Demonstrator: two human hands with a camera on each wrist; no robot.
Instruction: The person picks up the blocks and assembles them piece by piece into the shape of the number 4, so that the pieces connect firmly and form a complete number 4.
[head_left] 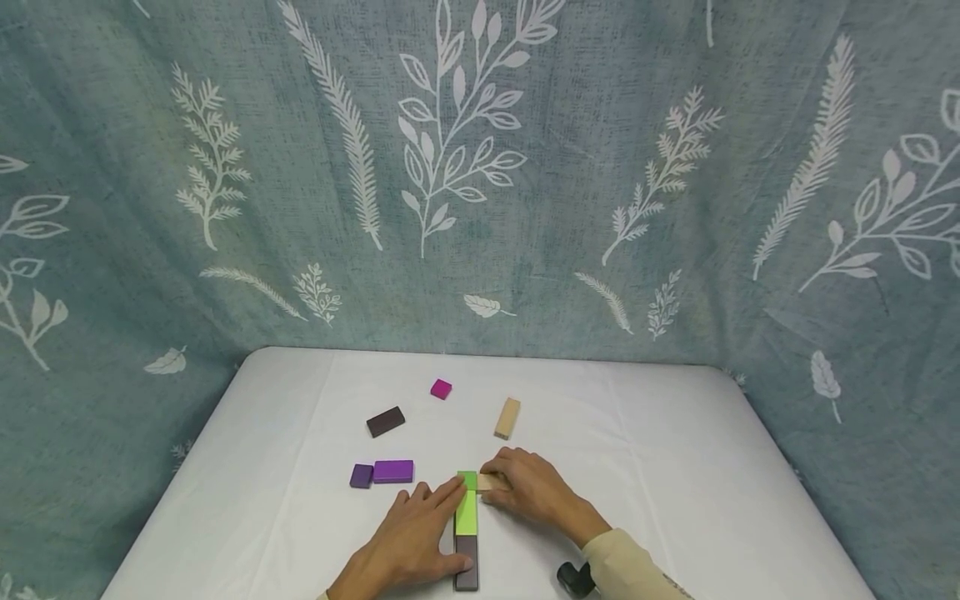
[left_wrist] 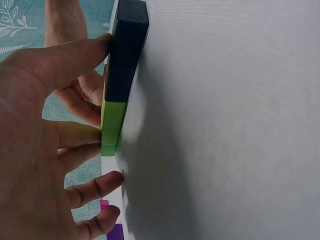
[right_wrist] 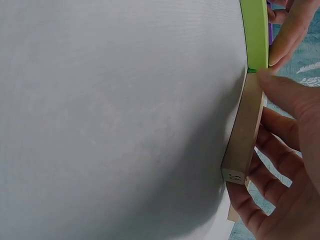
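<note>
A green block (head_left: 467, 505) and a dark brown block (head_left: 467, 573) lie end to end in a line on the white table (head_left: 675, 467). My left hand (head_left: 417, 533) rests flat beside them, straight fingers touching the green block (left_wrist: 112, 122) and thumb against the dark block (left_wrist: 125, 55). My right hand (head_left: 528, 489) pinches a tan wooden block (head_left: 489, 482) lying crosswise, its end meeting the far end of the green block. In the right wrist view the tan block (right_wrist: 246, 130) sits between thumb and fingers (right_wrist: 280, 150), butting against the green block (right_wrist: 255, 30).
Loose blocks lie further back: a second tan block (head_left: 507, 417), a small magenta one (head_left: 441, 388), a dark brown one (head_left: 386, 422), a purple one (head_left: 393, 471) and a small dark purple one (head_left: 362, 476). A leaf-patterned curtain (head_left: 480, 167) hangs behind the table.
</note>
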